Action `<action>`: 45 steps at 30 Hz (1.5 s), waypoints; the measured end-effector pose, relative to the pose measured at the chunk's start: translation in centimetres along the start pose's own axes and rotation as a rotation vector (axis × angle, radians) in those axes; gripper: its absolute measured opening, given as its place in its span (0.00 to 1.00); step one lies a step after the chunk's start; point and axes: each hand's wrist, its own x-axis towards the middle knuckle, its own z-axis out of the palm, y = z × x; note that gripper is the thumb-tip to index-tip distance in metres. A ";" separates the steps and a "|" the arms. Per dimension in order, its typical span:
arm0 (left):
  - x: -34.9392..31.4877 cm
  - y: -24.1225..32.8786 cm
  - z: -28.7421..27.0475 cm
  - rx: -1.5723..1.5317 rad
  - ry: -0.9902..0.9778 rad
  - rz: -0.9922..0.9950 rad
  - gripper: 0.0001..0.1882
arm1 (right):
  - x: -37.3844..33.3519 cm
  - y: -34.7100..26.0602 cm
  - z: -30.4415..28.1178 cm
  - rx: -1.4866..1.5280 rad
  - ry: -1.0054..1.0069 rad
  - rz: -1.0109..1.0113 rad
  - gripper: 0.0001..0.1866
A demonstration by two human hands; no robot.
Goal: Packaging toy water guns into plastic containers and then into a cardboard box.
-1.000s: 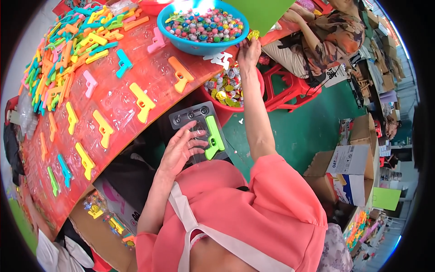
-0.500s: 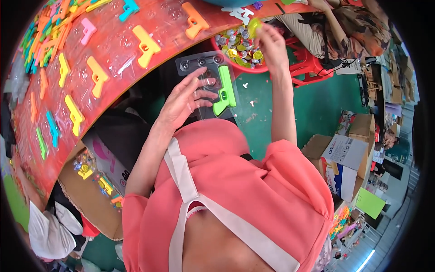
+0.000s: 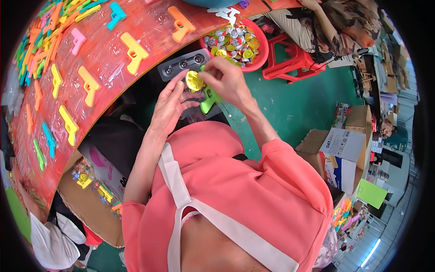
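Note:
My right hand [image 3: 227, 82] pinches a shiny yellow round badge-like piece [image 3: 194, 81] over a clear plastic blister tray [image 3: 180, 66]. A green toy gun [image 3: 209, 100] lies in the tray, partly covered by my right hand. From the left side, my left hand [image 3: 168, 102] holds the tray, its thumb beside the yellow piece and its fingers partly seen through the plastic. Beyond my hands stands a red basin [image 3: 262, 51] filled with shiny yellow and silver round pieces [image 3: 233, 40].
On the left, a red table [image 3: 108, 77] bears trays with toy guns and a colourful heap [image 3: 43, 43]. A red stool [image 3: 290, 63] stands beyond the basin, near another person [image 3: 349, 27]. Cardboard boxes [image 3: 342, 152] sit at right; an open carton [image 3: 84, 204] holds small toys at left.
My right hand has come from the basin down and left to the tray, bringing the yellow piece. My left thumb now lies beside that piece. The view has shifted slightly.

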 end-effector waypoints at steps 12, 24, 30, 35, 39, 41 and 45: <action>0.6 -0.5 -0.6 0.052 0.085 -0.095 0.23 | 9.2 30.0 -7.0 -0.867 -0.340 0.101 0.16; 0.5 -0.6 -0.2 0.007 0.083 -0.133 0.22 | 6.0 20.9 -8.5 0.063 0.057 0.132 0.14; -0.1 -0.2 -0.2 0.015 0.064 -0.115 0.23 | 8.1 4.6 -5.6 -0.079 0.127 -0.113 0.19; -0.6 0.3 -0.4 0.030 0.045 -0.103 0.25 | 13.2 -1.8 0.4 -0.375 0.313 -0.517 0.24; -1.2 0.2 -0.9 0.003 0.059 -0.078 0.25 | 17.2 -2.9 4.2 -0.517 0.267 -0.526 0.26; -1.1 0.2 -1.0 -0.001 0.053 -0.086 0.25 | 18.5 -2.0 5.5 -0.563 0.324 -0.569 0.26; -1.0 0.4 -1.1 0.002 0.059 -0.107 0.23 | 18.0 -1.5 4.4 -0.411 0.323 -0.501 0.23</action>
